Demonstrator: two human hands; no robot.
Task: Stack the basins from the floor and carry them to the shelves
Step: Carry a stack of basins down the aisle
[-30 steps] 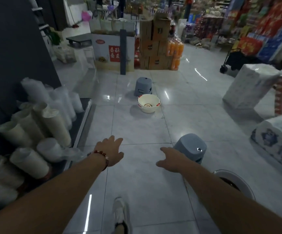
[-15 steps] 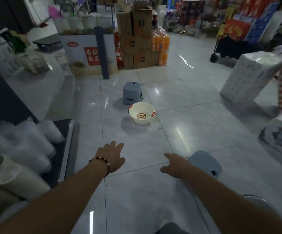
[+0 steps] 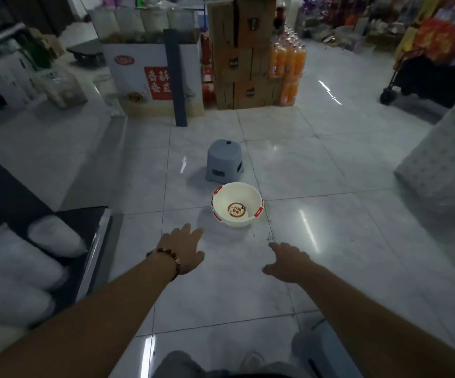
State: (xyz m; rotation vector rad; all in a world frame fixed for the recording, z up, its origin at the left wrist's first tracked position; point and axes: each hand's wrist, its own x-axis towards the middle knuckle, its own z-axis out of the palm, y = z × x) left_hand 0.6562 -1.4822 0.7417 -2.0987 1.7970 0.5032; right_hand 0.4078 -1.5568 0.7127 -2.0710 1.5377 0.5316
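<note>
On the floor ahead sits 1 white basin (image 3: 236, 205), left hand (image 3: 184, 251) and right hand (image 3: 289, 261) spread empty, reaching; next, grasp its rim.

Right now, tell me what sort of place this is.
Most likely a grocery shop floor: shrink-wrapped orange soda bottles beside stacked cardboard cartons, a snack display stand, and a white basin on glossy floor tiles.

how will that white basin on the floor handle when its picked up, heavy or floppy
The white basin looks like thin moulded plastic and sits empty, so probably light and fairly stiff. Its red rim handles should give grip. Its rounded wall suggests it may rock if nudged.
</note>
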